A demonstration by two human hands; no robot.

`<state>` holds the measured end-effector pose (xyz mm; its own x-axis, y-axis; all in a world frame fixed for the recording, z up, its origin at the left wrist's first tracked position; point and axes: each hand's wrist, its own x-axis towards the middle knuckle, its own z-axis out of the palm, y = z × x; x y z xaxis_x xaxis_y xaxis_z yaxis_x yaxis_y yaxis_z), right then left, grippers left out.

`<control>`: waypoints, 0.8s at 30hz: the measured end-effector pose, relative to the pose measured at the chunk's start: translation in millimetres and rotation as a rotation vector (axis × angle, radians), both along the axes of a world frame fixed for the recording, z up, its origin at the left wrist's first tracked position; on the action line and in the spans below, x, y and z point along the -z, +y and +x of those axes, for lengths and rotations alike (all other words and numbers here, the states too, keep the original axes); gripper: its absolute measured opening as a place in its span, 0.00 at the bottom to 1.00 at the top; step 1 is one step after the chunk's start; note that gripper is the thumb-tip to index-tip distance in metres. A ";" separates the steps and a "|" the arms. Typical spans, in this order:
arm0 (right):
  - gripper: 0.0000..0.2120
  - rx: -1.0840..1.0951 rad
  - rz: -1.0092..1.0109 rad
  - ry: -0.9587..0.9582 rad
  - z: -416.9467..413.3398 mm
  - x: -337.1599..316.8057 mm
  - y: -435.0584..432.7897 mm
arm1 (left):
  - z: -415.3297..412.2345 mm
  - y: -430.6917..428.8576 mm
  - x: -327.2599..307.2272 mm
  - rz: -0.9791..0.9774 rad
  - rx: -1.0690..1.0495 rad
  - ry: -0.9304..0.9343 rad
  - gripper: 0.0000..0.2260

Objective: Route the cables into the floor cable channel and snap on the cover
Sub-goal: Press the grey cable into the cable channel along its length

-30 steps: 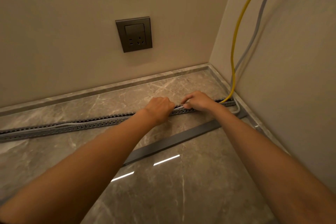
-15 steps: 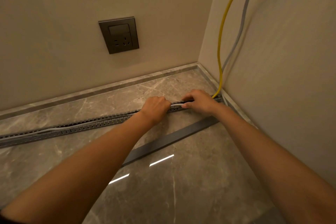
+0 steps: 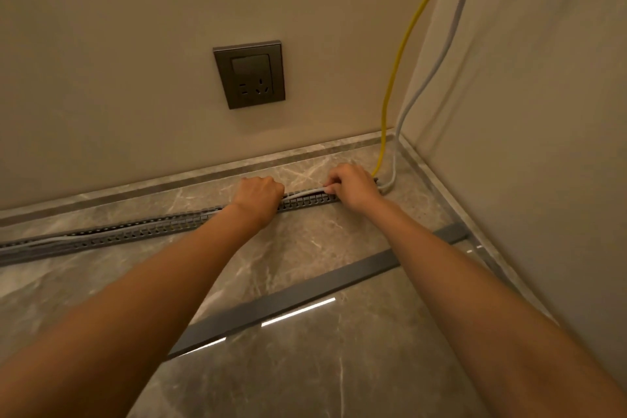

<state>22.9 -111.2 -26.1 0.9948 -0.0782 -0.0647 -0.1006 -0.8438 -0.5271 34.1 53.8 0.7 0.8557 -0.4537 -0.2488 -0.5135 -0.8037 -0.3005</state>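
My left hand (image 3: 259,195) is fisted on the channel (image 3: 135,234); my right hand (image 3: 353,185), further right, pinches the grey cable (image 3: 307,193) over it. The cover (image 3: 298,299) lies loose on the floor (image 3: 305,377), nearer me. I can read no writing.

Your slotted grey channel (image 3: 142,231) lies open along the floor. The grey cable (image 3: 437,58) and yellow cable (image 3: 403,47) drop down the corner to its right end; grey runs along it. The flat cover (image 3: 305,295) lies loose, angled, nearer you.
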 end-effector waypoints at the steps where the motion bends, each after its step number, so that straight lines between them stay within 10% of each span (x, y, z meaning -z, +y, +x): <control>1: 0.04 0.011 0.044 0.005 4.1 2.3 -0.7 | 1.7 -0.9 -0.6 -0.013 -0.019 0.006 0.12; 8: 0.08 0.009 0.330 0.024 6.2 10.8 -12.4 | -3.0 -23.9 5.1 -0.210 0.185 -0.008 0.11; 24: 0.25 -0.044 0.176 0.065 0.0 15.4 -74.5 | -4.5 -48.4 12.0 -0.131 0.178 -0.062 0.14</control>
<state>22.9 -185.7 -41.5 0.9903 -0.0166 -0.1380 -0.1045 -0.7433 -0.6607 29.5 5.4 -11.3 0.7714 -0.6235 -0.1271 -0.6341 -0.7366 -0.2353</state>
